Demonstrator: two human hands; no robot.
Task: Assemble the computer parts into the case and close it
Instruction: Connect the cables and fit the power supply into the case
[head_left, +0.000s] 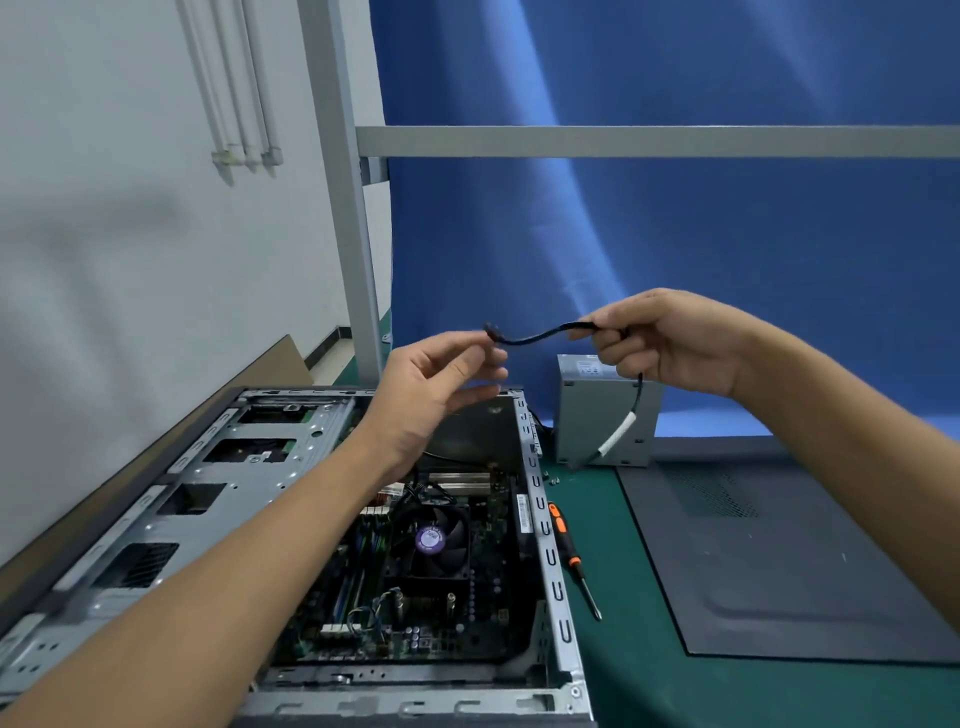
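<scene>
The open computer case (550, 561) lies on the green table, its motherboard and black CPU fan (434, 538) exposed. A thin black cable (540, 336) stretches in the air above the case's far end. My right hand (670, 343) grips the cable in curled fingers, and the rest of the cable with a white tag hangs down from that fist. My left hand (441, 384) pinches the small black connector at the cable's other end between thumb and fingertips. A grey drive or power unit (582, 415) stands upright behind the case.
The grey side panel (789, 566) lies flat on the table to the right of the case. An orange-and-black screwdriver (574, 561) rests between case and panel. Small screws (551, 479) lie near the upright unit. A metal frame and blue curtain stand behind.
</scene>
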